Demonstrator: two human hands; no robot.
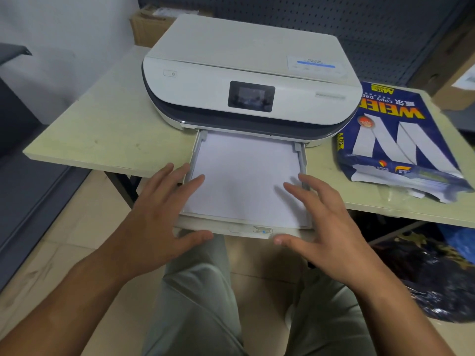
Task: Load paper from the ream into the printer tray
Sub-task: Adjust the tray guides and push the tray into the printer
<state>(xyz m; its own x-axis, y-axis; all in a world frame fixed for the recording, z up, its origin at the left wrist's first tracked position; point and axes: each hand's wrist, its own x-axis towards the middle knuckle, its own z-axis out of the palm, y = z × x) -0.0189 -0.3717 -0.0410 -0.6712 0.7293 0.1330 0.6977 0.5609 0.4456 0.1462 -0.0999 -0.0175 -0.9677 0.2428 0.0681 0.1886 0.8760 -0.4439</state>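
ream wrapper [401, 140] — "WEIER", "copy pa…", "70" | printer label [315, 63] — unreadable

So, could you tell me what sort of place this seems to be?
Probably a storeroom or back office: a printer sits on a plain table, dark pegboard lines the wall, and cardboard boxes are stacked behind.

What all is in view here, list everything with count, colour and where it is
printer: one, white with dark band, middle of table
paper tray: one, white, pulled out toward the person
paper stack: one, white, lying in the tray
paper ream: one, blue wrapper, torn open, right of printer
table: one, pale beige
cardboard boxes: at least two, brown, behind the table
black bag: one, floor, lower right
left hand: open, fingers on paper's left edge
right hand: open, at paper's right edge
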